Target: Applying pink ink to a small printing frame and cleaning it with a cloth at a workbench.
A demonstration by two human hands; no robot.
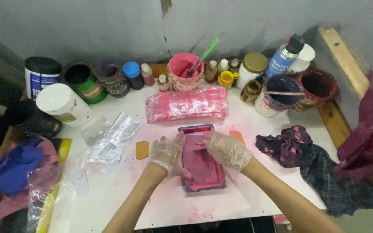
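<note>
**Pink-Smeared Frame Held by Its Long Edges**

A small rectangular printing frame (203,159), coated in wet pink ink, lies flat on the white surface (121,190) at its middle. The left hand (165,154) and right hand (227,150), both in thin clear gloves, curl around its two long sides. It looks rigid and light, but ink-slick, so the raised rim seems the surest hold. Its long axis runs away from the person, toward the stack of pink plastic sleeves (187,104) and the pink paint tub (185,71) beyond. A stained dark rag (286,144) lies just right.
</note>
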